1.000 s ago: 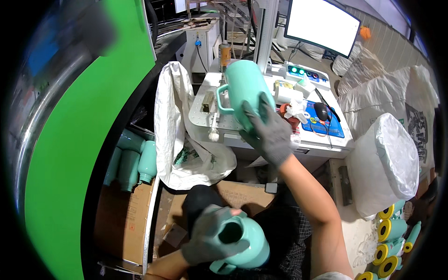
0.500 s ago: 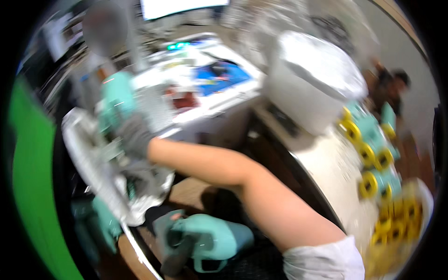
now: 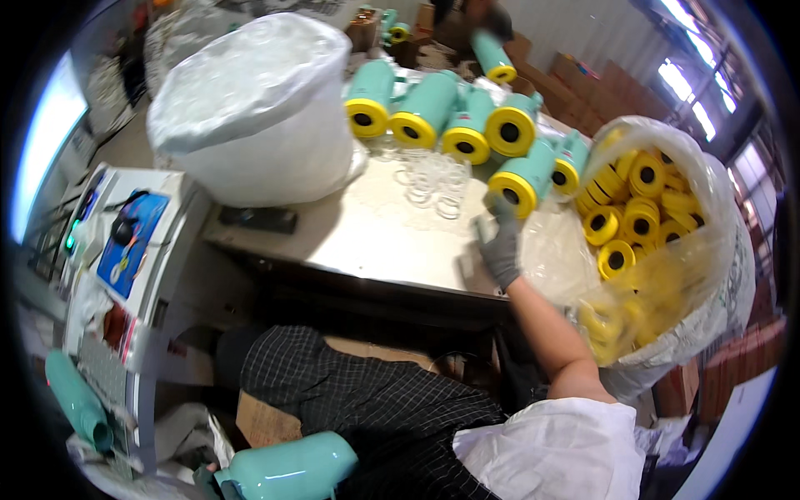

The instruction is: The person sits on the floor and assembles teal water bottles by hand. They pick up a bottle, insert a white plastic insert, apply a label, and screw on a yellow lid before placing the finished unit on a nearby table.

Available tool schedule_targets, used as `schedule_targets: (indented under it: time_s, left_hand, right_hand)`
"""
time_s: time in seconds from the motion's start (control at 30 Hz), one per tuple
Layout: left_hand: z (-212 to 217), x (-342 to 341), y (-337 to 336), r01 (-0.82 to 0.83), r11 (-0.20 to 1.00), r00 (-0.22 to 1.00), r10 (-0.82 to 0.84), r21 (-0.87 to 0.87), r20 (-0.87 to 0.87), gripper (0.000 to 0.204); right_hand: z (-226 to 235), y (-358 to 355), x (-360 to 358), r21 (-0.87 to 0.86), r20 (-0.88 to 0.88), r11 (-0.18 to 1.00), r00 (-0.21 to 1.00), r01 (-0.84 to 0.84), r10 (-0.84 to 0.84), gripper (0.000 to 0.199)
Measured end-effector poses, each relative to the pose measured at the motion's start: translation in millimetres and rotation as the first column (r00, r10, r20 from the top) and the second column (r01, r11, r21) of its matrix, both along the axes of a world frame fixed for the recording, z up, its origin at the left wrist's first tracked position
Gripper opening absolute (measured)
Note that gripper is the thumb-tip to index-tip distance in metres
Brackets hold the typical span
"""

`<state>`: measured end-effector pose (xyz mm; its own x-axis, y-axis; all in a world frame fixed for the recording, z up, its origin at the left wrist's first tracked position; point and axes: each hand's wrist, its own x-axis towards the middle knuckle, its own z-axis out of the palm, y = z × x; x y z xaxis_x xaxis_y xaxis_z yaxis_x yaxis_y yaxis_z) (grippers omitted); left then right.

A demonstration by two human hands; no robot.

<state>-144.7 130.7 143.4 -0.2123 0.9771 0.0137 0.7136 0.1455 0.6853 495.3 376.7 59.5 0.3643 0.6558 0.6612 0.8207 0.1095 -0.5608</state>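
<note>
The teal bottle [image 3: 292, 467] lay by our checked trousers [image 3: 350, 375]; our left hand [image 3: 206, 477] was at its mouth end, grip too hidden to tell. Our right hand [image 3: 502, 243], loosely spread and unladen, hovered beside a yellow-rimmed bottle [image 3: 535, 167] on the pale table [image 3: 367, 242], near clear rings [image 3: 433, 185].

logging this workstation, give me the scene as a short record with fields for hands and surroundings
left hand: gloved, holding green jug by its mouth end; hand partly out of view
right hand: gloved, beside nearest yellow-ended jug; contact unclear
table: more yellow-ended jugs, clear rings, white sack
right side: open bag of yellow lids
far left: second green jug, blue mat, black mouse
</note>
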Motion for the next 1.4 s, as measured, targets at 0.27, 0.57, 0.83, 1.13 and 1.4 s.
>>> schedule_targets:
  time_s: [0.27, 0.57, 0.83, 1.13, 1.4]
  left_hand:
    - [10.1, 18.8, 48.9, 0.036, 0.992, 0.995, -0.025, -0.121, 0.094, 0.050]
    - [25.3, 20.6, 26.7, -0.314, 0.949, 0.897, 0.296, 0.002, 0.329, 0.043]
    - [-87.2, 25.4, 32.7, -0.592, 0.805, 0.356, 0.221, 0.036, 0.908, 0.032]
    - [-88.6, 109.4, 20.1, -0.748, 0.626, -0.125, 0.196, -0.222, 0.973, 0.030]
    - [-120.7, 109.9, 1.2, -0.652, 0.720, -0.203, 0.134, -0.236, 0.970, 0.034]
  right_hand:
    - [5.8, -124.6, 354.0, -0.551, -0.102, 0.280, 0.269, 0.786, -0.958, 0.110]
    - [11.4, -119.8, 304.8, -0.118, -0.221, 0.444, 0.413, 0.888, -0.884, 0.067]
    - [24.0, -10.3, 21.1, 0.240, -0.804, 0.935, 0.486, -0.262, 0.342, 0.040]
    - [78.1, -26.9, -290.4, 0.075, -0.147, 0.242, 0.229, -0.967, 0.962, 0.059]
    - [74.6, -39.8, -302.9, 0.018, -0.035, 0.109, 0.108, -0.994, 0.993, 0.054]
